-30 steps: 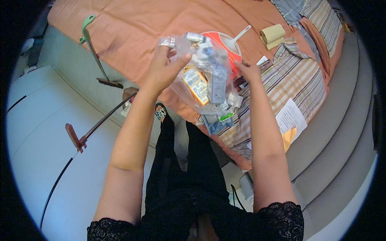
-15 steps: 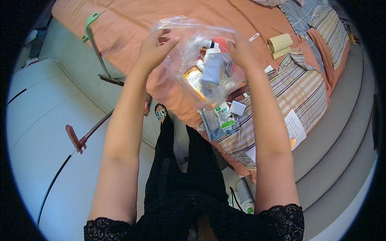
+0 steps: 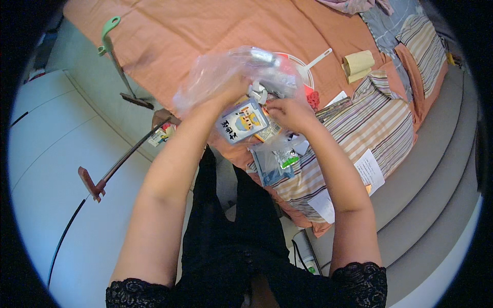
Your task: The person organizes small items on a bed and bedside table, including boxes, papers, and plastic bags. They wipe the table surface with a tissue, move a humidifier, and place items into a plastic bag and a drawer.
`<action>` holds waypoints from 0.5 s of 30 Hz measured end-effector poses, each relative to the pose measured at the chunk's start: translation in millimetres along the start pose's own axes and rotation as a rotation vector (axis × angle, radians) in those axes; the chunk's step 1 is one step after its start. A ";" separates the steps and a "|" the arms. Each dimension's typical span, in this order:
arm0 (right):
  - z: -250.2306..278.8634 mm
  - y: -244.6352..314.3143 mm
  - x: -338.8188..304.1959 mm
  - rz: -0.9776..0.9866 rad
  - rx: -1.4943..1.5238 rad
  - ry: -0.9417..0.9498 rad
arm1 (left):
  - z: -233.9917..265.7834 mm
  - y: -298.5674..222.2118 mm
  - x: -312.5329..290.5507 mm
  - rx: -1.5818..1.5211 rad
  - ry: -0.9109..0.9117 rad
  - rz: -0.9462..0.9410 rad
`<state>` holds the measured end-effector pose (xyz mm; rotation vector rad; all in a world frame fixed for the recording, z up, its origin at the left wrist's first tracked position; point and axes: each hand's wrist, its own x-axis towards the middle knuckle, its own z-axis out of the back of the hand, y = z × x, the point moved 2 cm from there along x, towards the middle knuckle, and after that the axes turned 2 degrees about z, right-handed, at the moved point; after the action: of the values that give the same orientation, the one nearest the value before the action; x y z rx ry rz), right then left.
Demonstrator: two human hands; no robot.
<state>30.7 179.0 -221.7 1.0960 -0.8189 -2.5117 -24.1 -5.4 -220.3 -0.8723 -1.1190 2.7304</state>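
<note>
A clear plastic bag [image 3: 197, 84] filled with small packages lies slumped on the edge of the bed. My left hand [image 3: 235, 91] reaches in at the bag's left side, its fingers hidden by the film and the contents. Across from it, my right hand [image 3: 294, 114] has its fingers curled together at the items; what they grip, if anything, is hidden. Below and between the hands lies a flat rectangular case [image 3: 243, 121] with a cartoon figure on it. A yellow and white printed box [image 3: 268, 132] shows partly beneath the case. Silvery, crinkled packaging [image 3: 264, 55] is in the upper part of the bag.
A round fan with a white handle [image 3: 319, 58] lies beyond the bag. Brown folded paper [image 3: 358, 65], a striped cloth [image 3: 382, 110] and printed sheets [image 3: 370, 169] are to the right. A green-handled brush [image 3: 117, 59] and a long pole [image 3: 128, 155] stand at left.
The bag has come down from being held up by both hands and now rests lower. My hands have moved closer together among its contents. The cartoon case has come into sight.
</note>
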 end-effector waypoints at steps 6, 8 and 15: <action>30.8 -36.6 37.4 -0.115 0.205 -0.499 | 12.2 -22.5 15.0 0.377 -0.186 -0.477; 54.6 -31.4 48.9 -0.100 0.606 -0.525 | 6.7 -31.5 35.1 0.327 -0.128 -0.537; 76.4 2.1 64.8 -0.134 0.784 -0.362 | -1.6 -35.5 59.9 0.188 -0.017 -0.163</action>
<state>-69.3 177.1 -215.9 0.8979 -2.0041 -2.5811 -78.7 37.5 -226.4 -0.7014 -0.8751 2.6590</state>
